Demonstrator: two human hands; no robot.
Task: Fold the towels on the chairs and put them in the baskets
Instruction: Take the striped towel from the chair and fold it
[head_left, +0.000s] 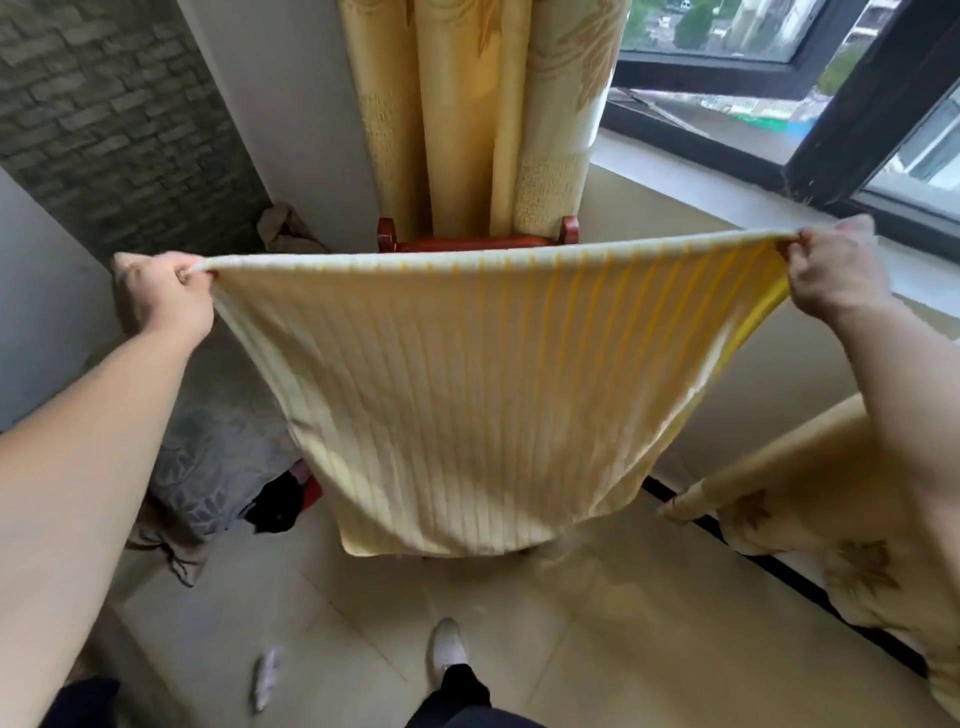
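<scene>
The left hand (165, 291) at nine o'clock and right hand (831, 270) at three o'clock each pinch a top corner of the yellow striped towel (467, 395).

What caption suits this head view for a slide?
The left hand and right hand hold a yellow striped towel spread wide before a red chair.

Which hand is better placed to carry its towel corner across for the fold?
Left hand, marginally: both pinch top corners of the towel, but the right hand has the curtain close beside its arm.
</scene>
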